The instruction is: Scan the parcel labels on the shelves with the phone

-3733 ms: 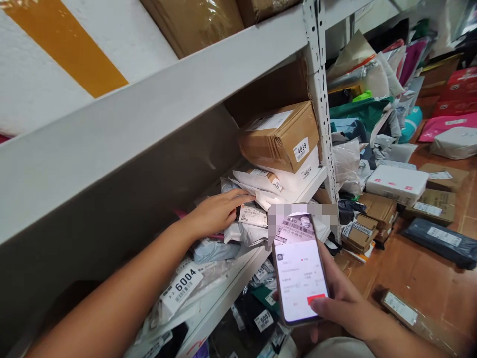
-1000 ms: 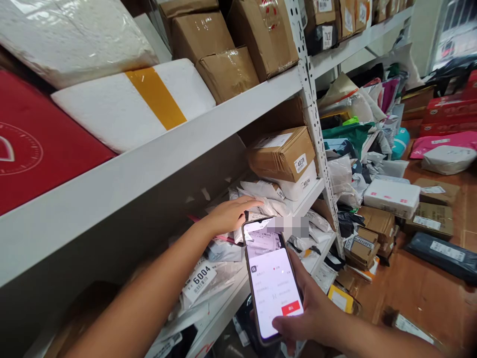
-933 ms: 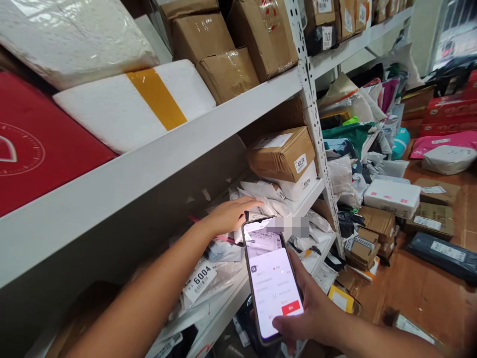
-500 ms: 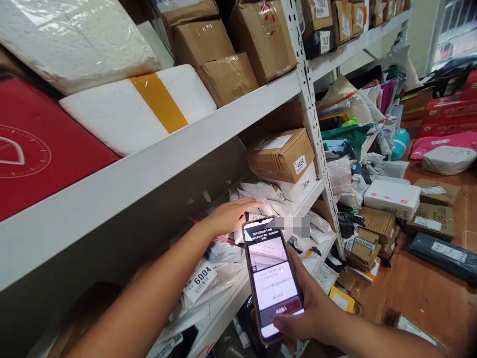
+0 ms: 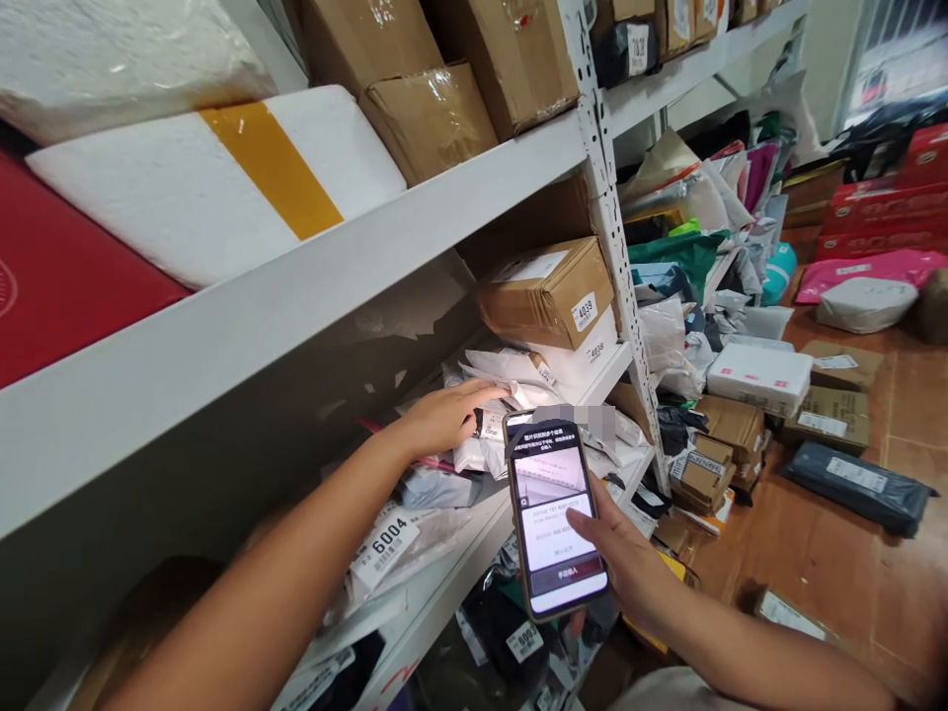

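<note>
My right hand clasped a phone, four o'clock from my left hand, whose fingers touched a white parcel; pinching, I couldn't tell.

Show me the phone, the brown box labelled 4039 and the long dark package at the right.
Phone (image 5: 552,538): head view, on its lit screen.
Brown box (image 5: 544,304): head view, on its side, left of the 4039 label.
Long dark package (image 5: 857,476): head view, on its white label.
</note>
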`<act>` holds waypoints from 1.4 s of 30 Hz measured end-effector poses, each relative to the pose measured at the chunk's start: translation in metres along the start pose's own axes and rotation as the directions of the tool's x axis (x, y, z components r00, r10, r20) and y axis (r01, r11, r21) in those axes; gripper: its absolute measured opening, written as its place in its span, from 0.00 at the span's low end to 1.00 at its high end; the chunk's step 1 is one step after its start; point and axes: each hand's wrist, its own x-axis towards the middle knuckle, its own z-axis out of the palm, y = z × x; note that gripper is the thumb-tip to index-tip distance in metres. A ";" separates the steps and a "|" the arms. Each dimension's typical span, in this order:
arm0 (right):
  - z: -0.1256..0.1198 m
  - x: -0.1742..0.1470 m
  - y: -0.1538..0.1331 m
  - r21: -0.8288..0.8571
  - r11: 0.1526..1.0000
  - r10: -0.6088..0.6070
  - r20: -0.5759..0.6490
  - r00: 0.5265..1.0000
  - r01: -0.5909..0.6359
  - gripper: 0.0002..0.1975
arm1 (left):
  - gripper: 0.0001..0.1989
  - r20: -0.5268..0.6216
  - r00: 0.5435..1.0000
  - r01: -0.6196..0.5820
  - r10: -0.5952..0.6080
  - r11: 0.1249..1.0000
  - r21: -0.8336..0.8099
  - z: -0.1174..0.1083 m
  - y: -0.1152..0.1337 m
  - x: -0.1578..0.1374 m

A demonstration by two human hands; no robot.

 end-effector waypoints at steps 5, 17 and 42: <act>-0.004 0.001 0.001 -0.020 1.000 -0.018 0.002 1.000 0.018 0.51 | 0.31 -0.011 1.000 -0.026 0.026 1.000 -0.010 -0.002 0.001 0.000; -0.020 -0.006 -0.007 -0.067 0.996 -0.045 0.179 0.983 0.058 0.61 | 0.32 -0.034 0.997 -0.068 0.068 0.997 -0.019 0.005 -0.006 0.000; -0.057 -0.016 -0.025 -0.028 0.990 -0.142 -0.100 0.985 0.140 0.65 | 0.22 0.007 1.000 0.029 -0.029 0.997 0.072 -0.003 -0.002 0.005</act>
